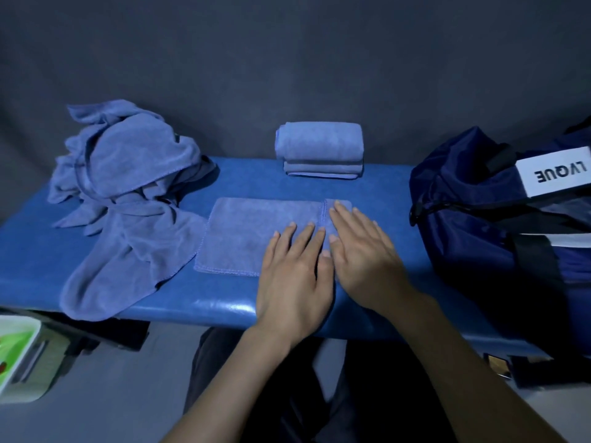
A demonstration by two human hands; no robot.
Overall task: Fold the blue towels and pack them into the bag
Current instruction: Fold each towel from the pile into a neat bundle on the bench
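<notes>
- A blue towel (243, 235) is laid flat on the blue padded tabletop (198, 302), partly folded, with a hemmed edge lying across its right part.
- The left hand (292, 276) is rested palm down on the towel's right half; its grip is flat and wide, fingers straight and slightly spread, nothing held.
- The right hand (364, 254) is pressed flat just beside the left, over the towel's right end; its grip is likewise wide, fingers extended, nothing held. The two hands are nearly touching at the thumbs.
- A stack of folded blue towels (319, 148) is seen at the far edge of the tabletop, behind the flat towel and apart from it.
- A heap of unfolded blue towels (128, 193) is piled at the left, one end draped over the near edge.
- A dark blue bag (479, 225) is set at the right end of the tabletop; a white label reading "LVQUE" (556, 172) is seen upside down on it.
- A white and green container (16, 356) is partly visible at lower left, below the tabletop.
</notes>
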